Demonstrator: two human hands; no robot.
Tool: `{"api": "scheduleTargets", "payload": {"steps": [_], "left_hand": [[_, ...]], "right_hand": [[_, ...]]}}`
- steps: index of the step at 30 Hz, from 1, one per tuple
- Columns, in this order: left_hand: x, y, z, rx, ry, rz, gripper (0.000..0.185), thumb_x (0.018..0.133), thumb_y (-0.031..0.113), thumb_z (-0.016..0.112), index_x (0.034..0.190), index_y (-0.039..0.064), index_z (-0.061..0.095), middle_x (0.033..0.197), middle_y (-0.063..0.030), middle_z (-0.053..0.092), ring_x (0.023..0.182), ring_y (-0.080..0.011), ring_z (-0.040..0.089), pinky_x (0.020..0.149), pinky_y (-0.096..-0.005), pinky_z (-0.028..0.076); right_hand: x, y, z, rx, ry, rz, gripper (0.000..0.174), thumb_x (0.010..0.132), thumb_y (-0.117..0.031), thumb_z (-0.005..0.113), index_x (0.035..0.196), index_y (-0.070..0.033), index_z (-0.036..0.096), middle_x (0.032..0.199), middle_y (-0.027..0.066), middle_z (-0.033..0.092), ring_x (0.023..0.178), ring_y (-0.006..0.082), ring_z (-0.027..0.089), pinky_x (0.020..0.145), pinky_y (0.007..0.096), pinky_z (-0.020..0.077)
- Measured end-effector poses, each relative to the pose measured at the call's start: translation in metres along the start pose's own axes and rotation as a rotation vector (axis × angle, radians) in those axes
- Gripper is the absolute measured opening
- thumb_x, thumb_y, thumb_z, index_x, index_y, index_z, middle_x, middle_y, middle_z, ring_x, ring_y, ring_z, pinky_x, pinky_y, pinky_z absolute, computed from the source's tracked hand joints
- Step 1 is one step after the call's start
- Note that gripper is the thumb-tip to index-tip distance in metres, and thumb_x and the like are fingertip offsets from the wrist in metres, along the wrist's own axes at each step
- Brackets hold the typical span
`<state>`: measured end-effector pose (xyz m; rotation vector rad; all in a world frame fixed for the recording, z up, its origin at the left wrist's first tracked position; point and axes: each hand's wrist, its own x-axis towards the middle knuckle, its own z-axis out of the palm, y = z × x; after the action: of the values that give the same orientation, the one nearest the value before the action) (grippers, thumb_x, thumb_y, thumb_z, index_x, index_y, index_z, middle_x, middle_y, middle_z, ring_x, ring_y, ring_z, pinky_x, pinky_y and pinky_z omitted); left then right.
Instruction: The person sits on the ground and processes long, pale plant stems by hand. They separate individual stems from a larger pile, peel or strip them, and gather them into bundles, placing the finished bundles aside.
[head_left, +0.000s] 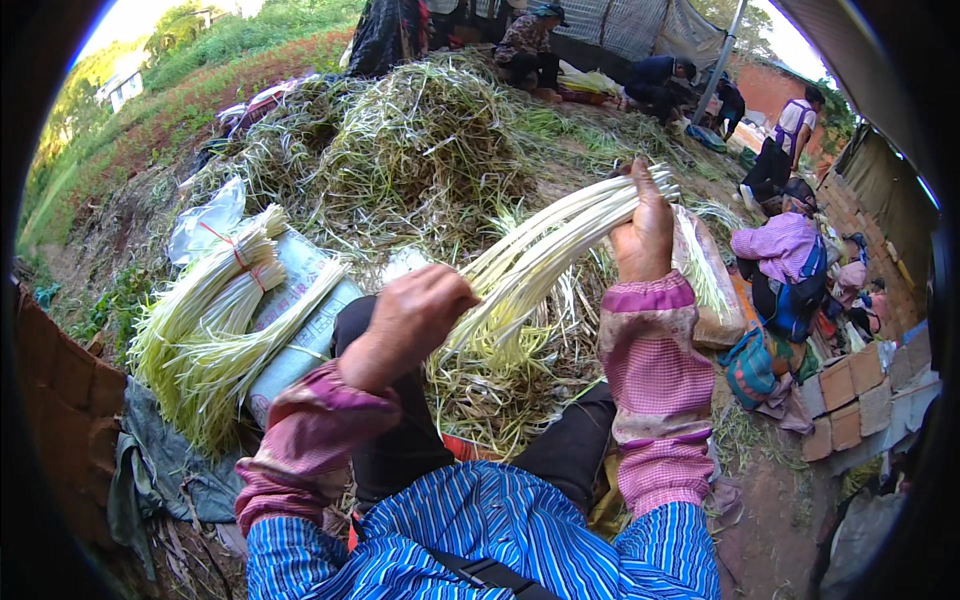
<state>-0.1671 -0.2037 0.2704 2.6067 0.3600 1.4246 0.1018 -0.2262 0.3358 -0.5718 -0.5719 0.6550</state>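
A loose bunch of long, pale yellow-white stalks (555, 240), apparently blanched chives, is gripped near one end by my right hand (646, 229). The bunch droops down to the left between my knees. My left hand (409, 319), slightly blurred, has its fingers curled beside the lower part of the bunch; whether it pinches any stalks is hidden. To my left, stalk bundles tied with red string (238, 259) lie on a printed sack (300, 307). Another bundle of stalks (281, 322) rests next to them, a pale tie around it.
A large heap of dry leaf waste (420, 142) rises ahead. A stuffed sack with stalks on it (709, 277) stands at the right. Several people sit or stand farther off, one in a pink checked top (784, 244). Bricks (851, 386) are stacked at right.
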Motion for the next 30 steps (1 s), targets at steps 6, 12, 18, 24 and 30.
{"api": "scheduleTargets", "payload": {"steps": [6,12,18,24,30], "left_hand": [[-0.043,-0.058,-0.016,0.000,0.196,-0.372,0.012,0.073,0.007,0.064,0.070,0.001,0.053,0.066,-0.0095,0.055,0.062,-0.0241,0.056,0.056,-0.0313,0.043],[-0.127,-0.034,0.039,-0.404,0.022,-0.719,0.064,0.085,0.039,0.043,0.131,-0.003,0.025,0.134,-0.0210,0.029,0.126,-0.0290,0.026,0.102,-0.0335,0.019],[-0.206,0.009,-0.007,-0.596,-0.718,-0.909,0.060,0.079,0.027,0.055,0.127,-0.001,0.031,0.124,-0.0227,0.039,0.116,-0.0299,0.038,0.094,-0.0345,0.032],[-0.070,-0.037,-0.022,-0.312,0.011,-0.573,0.024,0.076,0.003,0.057,0.100,0.001,0.057,0.089,-0.0138,0.061,0.080,-0.0222,0.060,0.070,-0.0290,0.047],[0.066,0.009,0.036,-0.699,-0.061,-0.222,0.055,0.080,0.016,0.060,0.128,0.011,0.035,0.116,-0.0120,0.048,0.105,-0.0210,0.049,0.089,-0.0369,0.040]], "right_hand": [[0.047,-0.051,-0.020,-0.141,0.008,-0.210,0.015,0.077,-0.016,0.065,0.083,-0.005,0.055,0.075,0.0056,0.057,0.069,0.0191,0.056,0.066,0.0336,0.0472],[0.040,-0.108,0.019,-0.069,0.145,-0.330,0.015,0.080,-0.018,0.061,0.085,-0.005,0.057,0.079,0.0081,0.060,0.074,0.0210,0.058,0.069,0.0362,0.0484],[0.043,-0.073,0.048,-0.687,-0.067,-0.130,0.013,0.076,-0.011,0.066,0.083,-0.004,0.058,0.074,0.0035,0.060,0.070,0.0133,0.056,0.063,0.0256,0.0442],[0.051,-0.095,0.044,-0.439,-0.269,-0.199,0.013,0.078,-0.016,0.064,0.079,-0.005,0.057,0.071,0.0071,0.060,0.061,0.0185,0.058,0.051,0.0304,0.0483],[0.005,-0.103,0.059,-0.364,-0.388,-0.022,0.013,0.080,-0.014,0.062,0.086,-0.008,0.053,0.076,0.0064,0.059,0.068,0.0196,0.059,0.050,0.0322,0.0481]]}}
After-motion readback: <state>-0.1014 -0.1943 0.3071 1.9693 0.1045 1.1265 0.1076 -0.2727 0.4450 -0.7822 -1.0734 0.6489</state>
